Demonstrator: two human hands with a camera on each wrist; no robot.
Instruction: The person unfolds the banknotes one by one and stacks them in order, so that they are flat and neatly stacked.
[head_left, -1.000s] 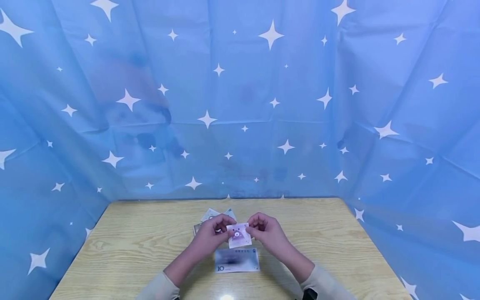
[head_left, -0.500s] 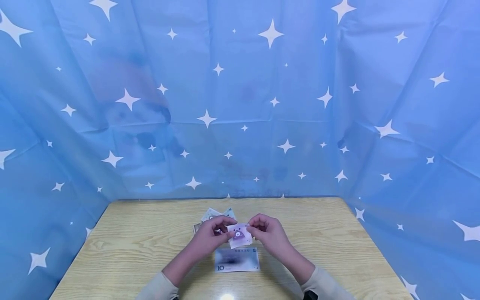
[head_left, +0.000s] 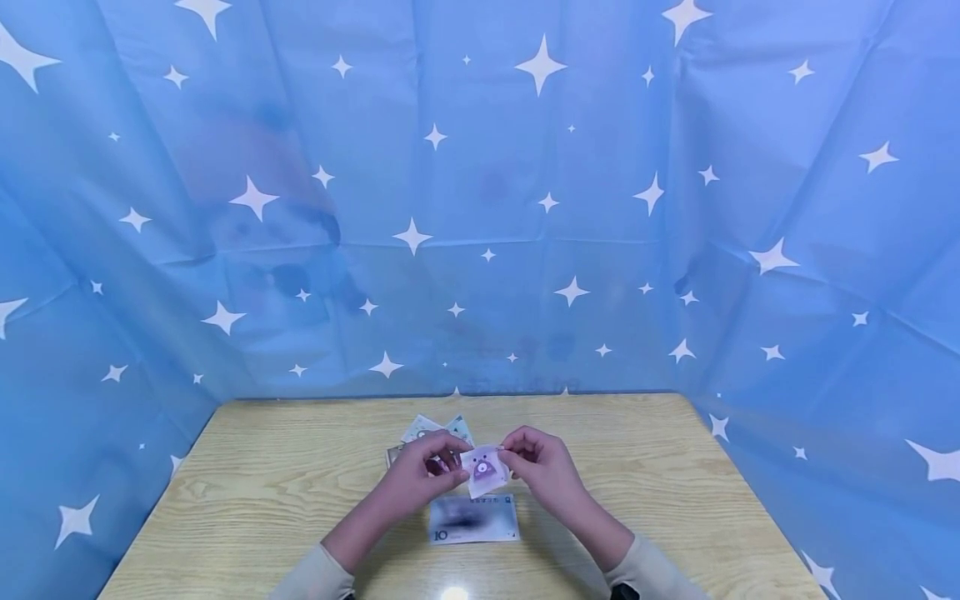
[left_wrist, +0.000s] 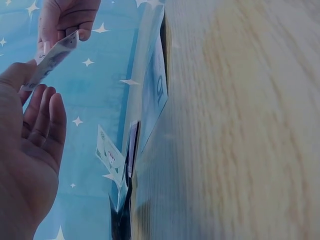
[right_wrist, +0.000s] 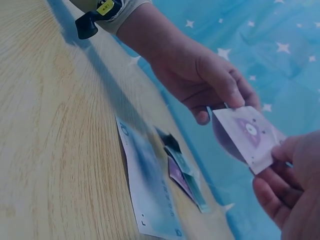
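Note:
A purple and white banknote [head_left: 484, 472], folded to a near square, is held up over the table between both hands. My left hand [head_left: 422, 471] pinches its left edge between thumb and fingers. At the opposite upper corner, my right hand [head_left: 546, 471] pinches it too, as the right wrist view shows with the folded note [right_wrist: 250, 132] having a loose flap behind. Flat below the hands lies a blue-grey banknote [head_left: 491, 527] marked 10, its middle blurred. Behind my left hand several greenish notes [head_left: 422, 428] overlap in a small pile, partly hidden by that hand.
The wood-grain table [head_left: 660, 483] stretches out on both sides of the hands. A blue curtain [head_left: 480, 208] with white stars hangs along its back edge and around the sides. In the left wrist view, part of the pile of notes [left_wrist: 111, 155] sticks up.
The folded note has shifted slightly right and tilted. My left thumb has slid off its printed middle to the left edge, and my right hand has moved a little right with it.

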